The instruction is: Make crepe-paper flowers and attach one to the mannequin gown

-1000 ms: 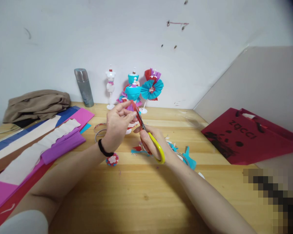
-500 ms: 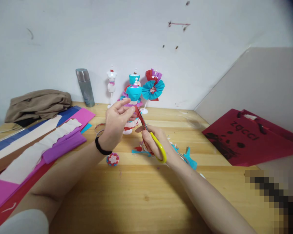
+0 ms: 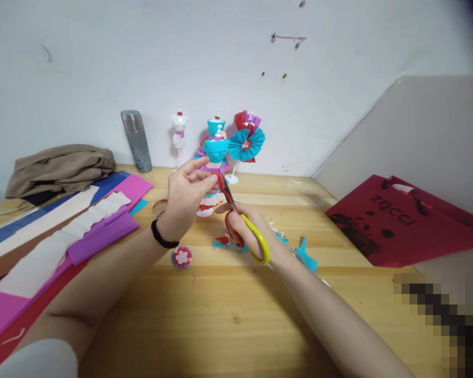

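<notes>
My left hand (image 3: 187, 197) pinches a small red piece (image 3: 219, 181), which looks like crepe paper or cloth. In my right hand (image 3: 250, 223) are scissors (image 3: 255, 239) with a yellow handle loop and a red one, their blades up against the red piece. Just behind my fingers stands a small dress-form figure (image 3: 216, 150) with a turquoise top and a ruffled skirt; my left hand hides part of it. On the table below lies a round red-and-blue rosette (image 3: 182, 257) with a pale flower centre. Turquoise and red scraps (image 3: 224, 242) are scattered under my right hand.
More dress forms stand by the wall: a white one (image 3: 179, 126), a turquoise one (image 3: 216, 126) and one with a turquoise pleated fan (image 3: 246, 144). A flask (image 3: 137, 142), brown cloth (image 3: 63, 165) and coloured sheets (image 3: 102, 236) are left; a red bag (image 3: 402, 220) is right.
Both hands stay almost in place, still at the red piece. The scissors have shifted slightly, and their red handle loop shows more.
</notes>
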Demonstrator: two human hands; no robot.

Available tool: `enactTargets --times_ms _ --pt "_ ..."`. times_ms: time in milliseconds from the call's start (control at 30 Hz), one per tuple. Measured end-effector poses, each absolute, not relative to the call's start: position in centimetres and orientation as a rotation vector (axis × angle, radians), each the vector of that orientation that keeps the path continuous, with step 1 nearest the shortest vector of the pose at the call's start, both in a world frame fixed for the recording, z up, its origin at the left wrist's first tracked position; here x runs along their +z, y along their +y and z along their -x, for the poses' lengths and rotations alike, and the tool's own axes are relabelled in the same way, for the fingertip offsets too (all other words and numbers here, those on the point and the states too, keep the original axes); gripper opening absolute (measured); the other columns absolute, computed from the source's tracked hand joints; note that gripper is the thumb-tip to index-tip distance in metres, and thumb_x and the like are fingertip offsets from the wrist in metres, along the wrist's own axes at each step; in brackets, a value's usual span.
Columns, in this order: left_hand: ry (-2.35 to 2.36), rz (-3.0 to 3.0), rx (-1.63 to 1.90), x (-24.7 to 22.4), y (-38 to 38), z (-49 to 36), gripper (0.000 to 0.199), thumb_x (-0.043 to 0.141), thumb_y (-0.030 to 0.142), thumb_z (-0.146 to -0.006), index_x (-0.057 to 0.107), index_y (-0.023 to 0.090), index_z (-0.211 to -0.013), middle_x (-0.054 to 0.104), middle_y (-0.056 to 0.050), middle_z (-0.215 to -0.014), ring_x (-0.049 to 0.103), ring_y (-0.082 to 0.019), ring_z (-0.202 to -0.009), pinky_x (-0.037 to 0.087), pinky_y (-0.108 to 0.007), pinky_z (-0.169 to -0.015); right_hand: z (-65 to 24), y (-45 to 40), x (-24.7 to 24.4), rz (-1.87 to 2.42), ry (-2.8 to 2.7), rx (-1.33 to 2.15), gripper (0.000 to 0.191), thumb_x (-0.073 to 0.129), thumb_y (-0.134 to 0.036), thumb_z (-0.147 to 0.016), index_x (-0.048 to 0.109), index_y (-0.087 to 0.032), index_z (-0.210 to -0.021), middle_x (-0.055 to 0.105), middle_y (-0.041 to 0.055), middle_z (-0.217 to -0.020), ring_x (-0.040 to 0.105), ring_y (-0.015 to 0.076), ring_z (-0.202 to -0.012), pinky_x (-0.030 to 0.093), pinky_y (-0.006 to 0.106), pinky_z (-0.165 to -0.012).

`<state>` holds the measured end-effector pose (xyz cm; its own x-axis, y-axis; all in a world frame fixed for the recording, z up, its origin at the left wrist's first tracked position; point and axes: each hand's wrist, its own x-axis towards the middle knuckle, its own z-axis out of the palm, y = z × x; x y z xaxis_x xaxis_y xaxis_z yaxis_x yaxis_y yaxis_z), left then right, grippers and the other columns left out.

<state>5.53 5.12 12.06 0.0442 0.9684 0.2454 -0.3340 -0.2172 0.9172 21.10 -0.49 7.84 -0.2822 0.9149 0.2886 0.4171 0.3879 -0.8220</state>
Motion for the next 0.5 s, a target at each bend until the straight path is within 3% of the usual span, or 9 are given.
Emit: enactTargets --times_ms 100,500 --pt "0.797 -1.190 1.450 12.20 4.97 -5.51 0.045 0.074 0.014 -0.065 0.062 0.010 -0.109 0.067 0.004 -0.063 0.065 -0.011 -0.056 0.054 -0.023 -0.057 -21.22 -0.42 7.78 1.150 -1.873 0.804 0.050 0.038 -0.061 -0.097 0.061 -0.017 -0.102 0.048 -0.0036 -0.058 0.045 0.0131 -0.053 0.038 0.026 -0.056" --pt "0.825 -1.252 1.447 12.15 4.85 -5.42 0.048 0.076 0.018 -0.065 0.064 0.011 -0.111 0.067 0.002 -0.063 0.067 -0.014 -0.059 0.054 -0.024 -0.056 -20.87 -0.43 8.11 1.225 -1.849 0.746 0.049 0.041 -0.061 -0.095 0.063 -0.017 -0.094 0.045 -0.0037 -0.054 0.044 0.0137 -0.051 0.037 0.027 -0.052"
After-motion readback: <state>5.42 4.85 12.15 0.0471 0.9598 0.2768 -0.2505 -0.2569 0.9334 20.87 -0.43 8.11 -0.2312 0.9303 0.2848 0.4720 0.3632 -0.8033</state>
